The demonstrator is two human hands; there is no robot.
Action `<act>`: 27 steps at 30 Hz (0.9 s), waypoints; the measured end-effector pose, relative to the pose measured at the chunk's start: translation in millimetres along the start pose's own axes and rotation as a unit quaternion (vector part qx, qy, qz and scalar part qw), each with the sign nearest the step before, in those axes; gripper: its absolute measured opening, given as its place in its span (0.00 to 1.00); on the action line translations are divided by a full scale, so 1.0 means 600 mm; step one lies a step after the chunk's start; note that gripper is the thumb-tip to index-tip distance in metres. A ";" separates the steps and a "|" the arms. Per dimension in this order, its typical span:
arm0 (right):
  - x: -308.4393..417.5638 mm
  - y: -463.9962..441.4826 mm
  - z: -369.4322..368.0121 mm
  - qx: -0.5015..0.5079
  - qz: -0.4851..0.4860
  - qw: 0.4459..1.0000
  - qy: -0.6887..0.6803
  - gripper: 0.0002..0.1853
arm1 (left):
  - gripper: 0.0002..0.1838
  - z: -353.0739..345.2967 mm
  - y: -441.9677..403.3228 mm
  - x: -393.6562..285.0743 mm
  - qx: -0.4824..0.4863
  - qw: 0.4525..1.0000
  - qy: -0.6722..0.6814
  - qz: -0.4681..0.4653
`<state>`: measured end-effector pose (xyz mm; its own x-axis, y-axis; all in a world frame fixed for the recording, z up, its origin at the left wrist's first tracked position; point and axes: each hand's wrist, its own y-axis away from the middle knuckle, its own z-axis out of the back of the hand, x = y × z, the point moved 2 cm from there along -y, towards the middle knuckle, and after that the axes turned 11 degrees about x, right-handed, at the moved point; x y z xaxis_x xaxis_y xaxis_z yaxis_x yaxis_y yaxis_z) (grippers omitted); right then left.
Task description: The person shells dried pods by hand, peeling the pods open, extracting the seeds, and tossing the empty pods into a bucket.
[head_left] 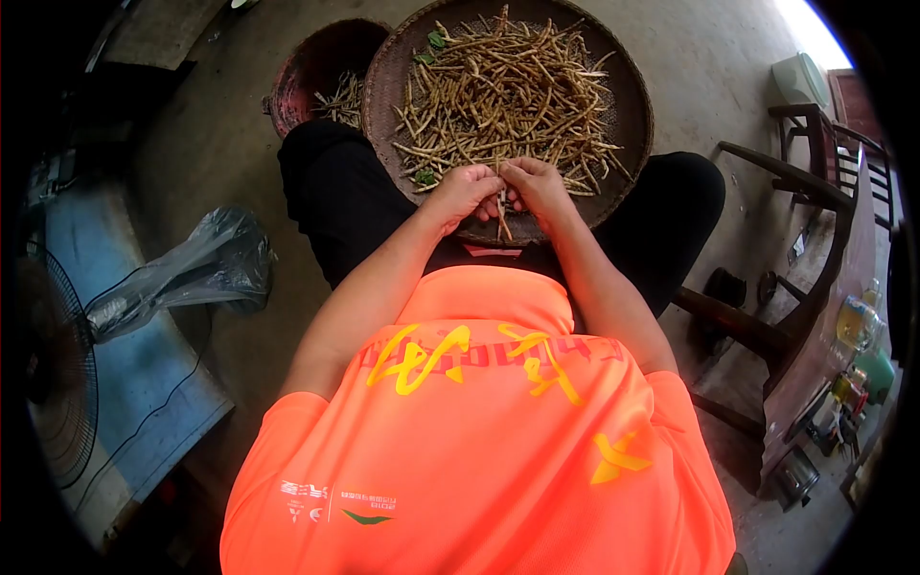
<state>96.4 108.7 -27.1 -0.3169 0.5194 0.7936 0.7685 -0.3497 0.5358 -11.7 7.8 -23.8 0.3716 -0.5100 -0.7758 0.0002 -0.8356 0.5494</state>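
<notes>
A round woven tray [380, 115] rests across my lap, with a heap of dry brown bean pods [517, 86] and a few green leaves on it. Over its near edge, my left hand [467, 195] and my right hand [539, 190] meet, fingers closed in a pinch. Between them they hold a dry pod [503, 222], whose lower part hangs down below the fingertips. The fingers hide its upper part.
A reddish basket [290, 88] with some pods stands beyond my left knee. On the left are a fan [59, 369], a blue board [115, 259] and a plastic bag [225, 264]. Wooden furniture [815, 307], bottles [856, 321] and a pale bucket [800, 80] are on the right.
</notes>
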 end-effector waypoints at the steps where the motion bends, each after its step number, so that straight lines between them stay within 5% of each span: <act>1: -0.002 -0.001 0.001 0.000 0.000 1.000 0.000 0.10 | 0.09 -0.001 0.000 -0.001 0.007 1.000 -0.004 0.005; 20: 0.000 0.004 0.002 -0.004 -0.034 0.995 -0.092 0.06 | 0.10 0.000 -0.004 0.007 0.015 0.999 0.040 -0.003; 27: 0.016 0.009 0.000 0.007 0.021 0.999 -0.037 0.14 | 0.11 -0.001 0.002 0.004 0.025 0.999 0.021 -0.002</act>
<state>97.4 111.7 -16.9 -0.2425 0.5602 0.7921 0.7882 -0.3622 0.4975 -10.0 6.1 -24.7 0.4112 -0.4984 -0.7632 -0.0451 -0.8474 0.5291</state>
